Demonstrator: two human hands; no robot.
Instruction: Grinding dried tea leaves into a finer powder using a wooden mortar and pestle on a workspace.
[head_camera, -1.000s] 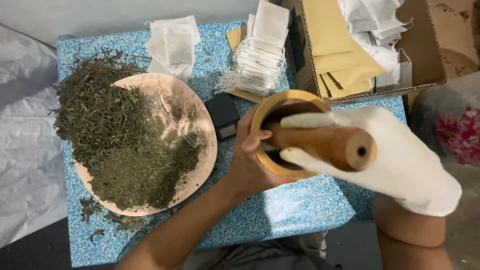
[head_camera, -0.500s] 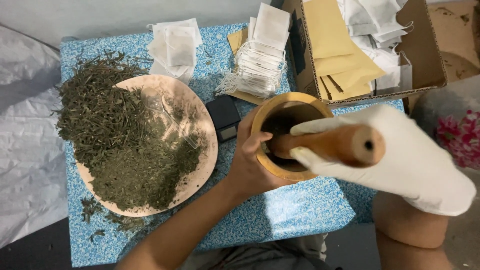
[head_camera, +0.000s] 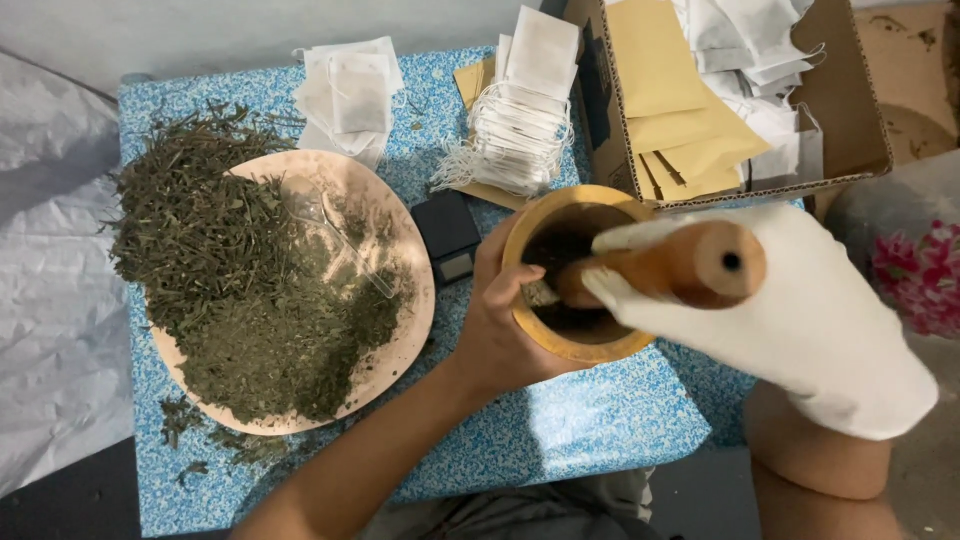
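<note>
Right hand (head_camera: 800, 320), wrapped in a white cloth glove, is closed tight round the wooden pestle (head_camera: 670, 268), whose tip is down inside the wooden mortar (head_camera: 575, 270) among dark crushed herb, while the bare left hand (head_camera: 500, 320) is cupped round the mortar's near wall, thumb hooked over the rim. Just left on the blue speckled surface (head_camera: 560, 430), a round tan tray (head_camera: 395, 215) is heaped with dried green herbs (head_camera: 230, 270). Behind sit a small black scale (head_camera: 448, 232), stacks of white tea bags (head_camera: 520, 110), and a cardboard box (head_camera: 850, 90) holding brown envelopes and more white bags.
</note>
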